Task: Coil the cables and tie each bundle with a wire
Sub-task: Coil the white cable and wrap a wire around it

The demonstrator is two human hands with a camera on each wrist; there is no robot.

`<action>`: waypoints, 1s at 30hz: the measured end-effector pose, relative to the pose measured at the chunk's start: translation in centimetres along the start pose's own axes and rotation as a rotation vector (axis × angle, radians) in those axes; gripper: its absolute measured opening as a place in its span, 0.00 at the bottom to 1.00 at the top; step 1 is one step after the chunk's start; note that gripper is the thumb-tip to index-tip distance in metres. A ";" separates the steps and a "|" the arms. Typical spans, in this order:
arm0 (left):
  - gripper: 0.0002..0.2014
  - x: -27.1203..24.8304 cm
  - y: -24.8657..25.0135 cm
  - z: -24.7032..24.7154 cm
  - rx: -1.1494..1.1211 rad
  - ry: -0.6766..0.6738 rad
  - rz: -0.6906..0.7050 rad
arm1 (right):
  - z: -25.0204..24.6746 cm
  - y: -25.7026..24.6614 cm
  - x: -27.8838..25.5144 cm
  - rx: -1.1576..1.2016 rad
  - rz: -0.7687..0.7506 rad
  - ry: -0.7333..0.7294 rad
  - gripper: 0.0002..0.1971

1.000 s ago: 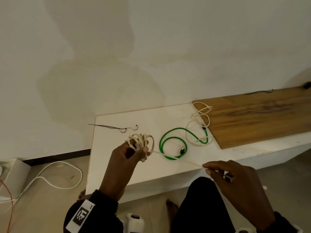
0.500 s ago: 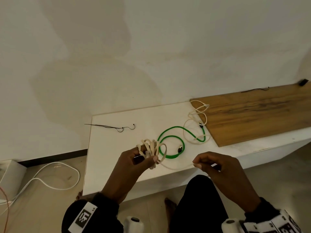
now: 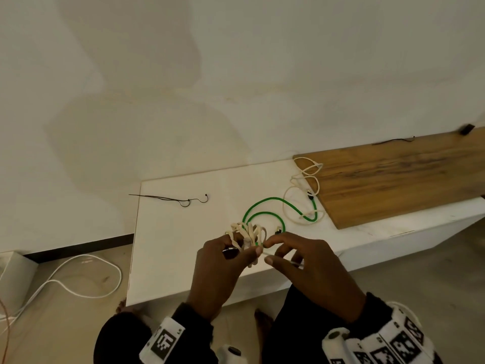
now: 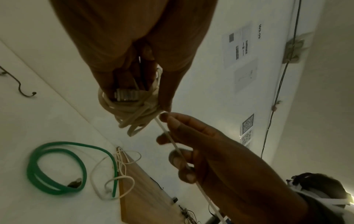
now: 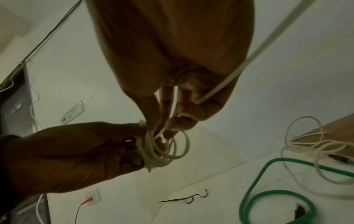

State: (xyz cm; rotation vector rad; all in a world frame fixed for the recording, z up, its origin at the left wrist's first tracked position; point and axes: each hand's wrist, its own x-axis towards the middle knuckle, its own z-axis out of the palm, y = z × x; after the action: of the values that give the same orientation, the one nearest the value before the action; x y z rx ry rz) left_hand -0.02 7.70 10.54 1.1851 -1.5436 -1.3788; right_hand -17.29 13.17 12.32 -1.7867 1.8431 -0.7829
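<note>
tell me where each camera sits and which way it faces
Head: on the head, looking down at the bench; both hands, sleeves and a foot show.
Left wrist: on the left wrist, looking along the left hand at the coil; the right hand shows too.
Right wrist: on the right wrist, looking along the right hand at the coil; the left hand shows too.
All three share the coil, green cable and tie wire.

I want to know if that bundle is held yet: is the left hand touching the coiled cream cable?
Touching. The right wrist view shows the left hand gripping the coiled cream cable.
</note>
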 end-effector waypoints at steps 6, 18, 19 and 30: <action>0.06 -0.2 -0.2 0.6 -0.185 -0.037 -0.073 | 2.3 0.0 0.3 0.040 -0.027 0.123 0.06; 0.14 -0.1 -0.5 -0.2 -0.430 -0.189 -0.266 | 3.1 0.9 0.9 0.086 -0.111 0.129 0.07; 0.15 -0.1 -0.5 0.0 -0.429 -0.166 -0.264 | 3.2 0.8 0.9 0.113 -0.075 0.158 0.07; 0.11 -0.3 -1.2 1.8 -0.414 -0.006 -0.289 | 4.3 -1.2 -0.9 -0.040 0.017 0.109 0.25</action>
State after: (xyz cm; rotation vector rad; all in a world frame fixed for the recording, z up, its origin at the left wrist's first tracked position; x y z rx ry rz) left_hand -1.39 8.55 9.06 1.1676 -1.0435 -1.7864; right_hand -13.50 13.67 9.94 -1.7824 1.9545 -0.8584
